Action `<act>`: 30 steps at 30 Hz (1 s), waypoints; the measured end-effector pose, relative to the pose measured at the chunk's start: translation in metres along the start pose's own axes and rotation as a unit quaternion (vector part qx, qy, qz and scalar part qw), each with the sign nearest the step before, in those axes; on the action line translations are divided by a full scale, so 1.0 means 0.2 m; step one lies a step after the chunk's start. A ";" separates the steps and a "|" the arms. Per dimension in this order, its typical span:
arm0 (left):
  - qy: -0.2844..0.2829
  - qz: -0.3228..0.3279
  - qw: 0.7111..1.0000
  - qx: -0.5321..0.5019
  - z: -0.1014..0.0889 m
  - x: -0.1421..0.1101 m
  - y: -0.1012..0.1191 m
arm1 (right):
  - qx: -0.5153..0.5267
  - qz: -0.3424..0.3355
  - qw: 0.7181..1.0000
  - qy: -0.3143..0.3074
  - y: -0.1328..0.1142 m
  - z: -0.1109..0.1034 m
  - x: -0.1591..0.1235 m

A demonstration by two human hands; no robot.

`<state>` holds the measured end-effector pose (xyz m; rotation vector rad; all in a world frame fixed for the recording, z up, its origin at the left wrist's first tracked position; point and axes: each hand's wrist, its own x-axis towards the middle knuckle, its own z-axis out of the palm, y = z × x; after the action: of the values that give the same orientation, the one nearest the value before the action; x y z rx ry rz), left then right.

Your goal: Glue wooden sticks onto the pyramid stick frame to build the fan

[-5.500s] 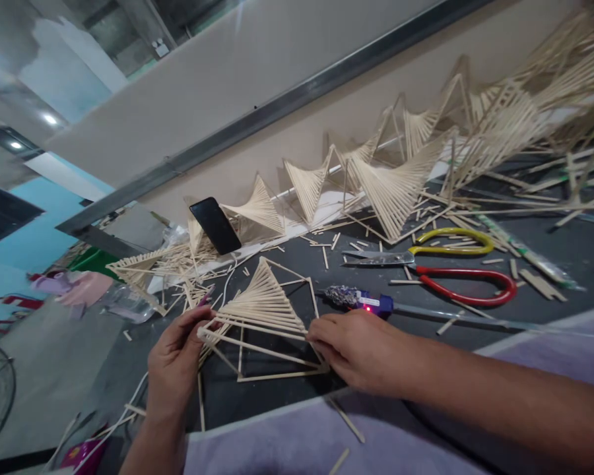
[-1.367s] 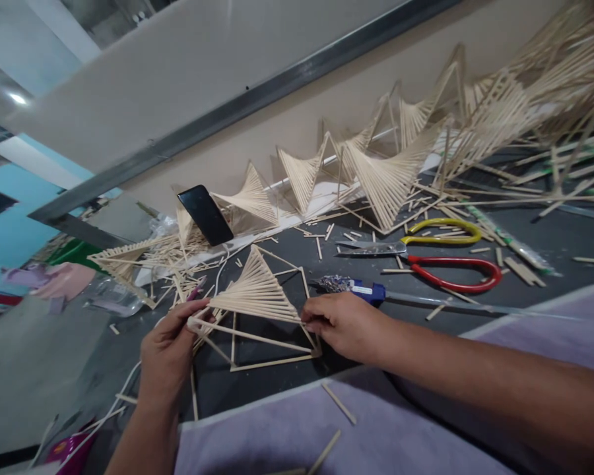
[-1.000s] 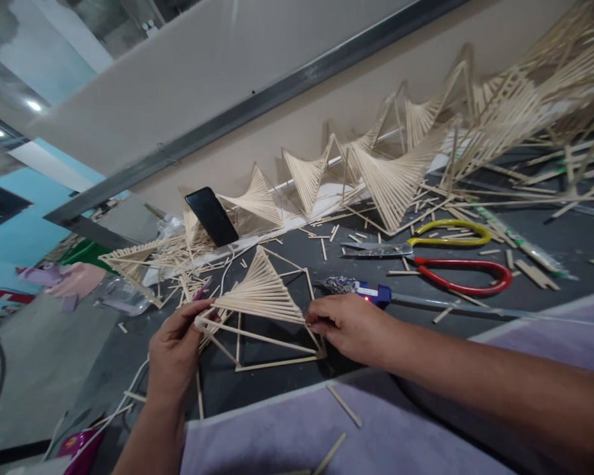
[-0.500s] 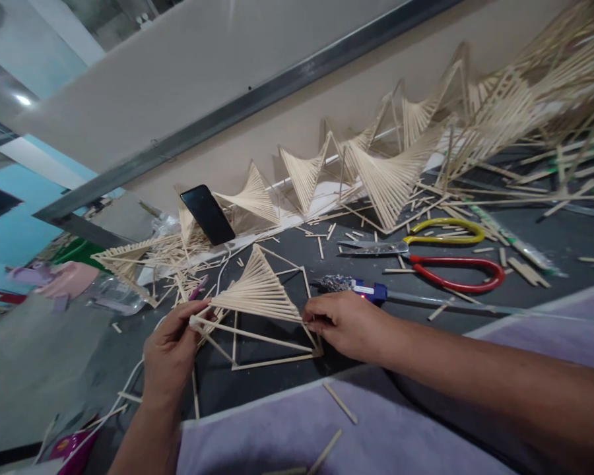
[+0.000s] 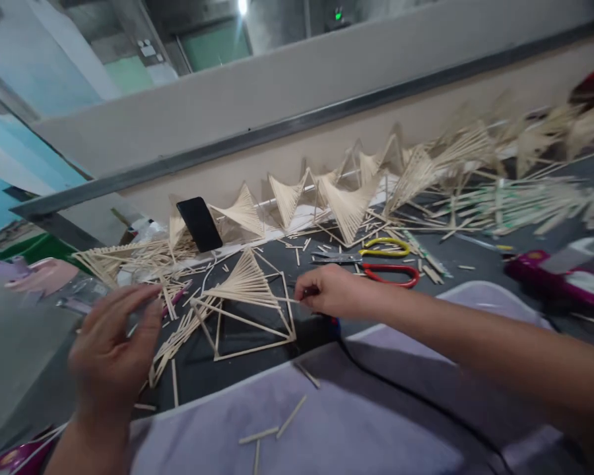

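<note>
Left hand (image 5: pixel 111 349), empty, has moved away; frame (image 5: pixel 247 285) between both hands is only part-filled; right hand (image 5: pixel 334 290) pinches a stick (image 5: pixel 288 300).

A dark tabletop (image 5: pixel 198 375) carries a wooden stick frame (image 5: pixel 245 284), scissors (image 5: pixel 360 256) and scattered loose sticks (image 5: pixel 175 381).

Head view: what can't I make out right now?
In the head view:
Glue gun: mostly hidden by the right hand.
Wooden stick: whether the right hand grips its end is too small to tell.
Left hand: blurred.
Magenta object, lower left: cut off by the bottom edge.
</note>
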<state>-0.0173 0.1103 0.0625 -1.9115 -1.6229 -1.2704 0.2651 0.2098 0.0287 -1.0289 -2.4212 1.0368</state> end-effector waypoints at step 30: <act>-0.042 0.265 0.963 0.029 0.17 -0.42 0.14 | -0.239 0.227 0.924 0.195 0.29 -0.15 -0.31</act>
<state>0.0258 0.0758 -0.0143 -2.1822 -1.0518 -0.9191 0.3522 0.2085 0.0065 -1.8244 -2.1816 0.2838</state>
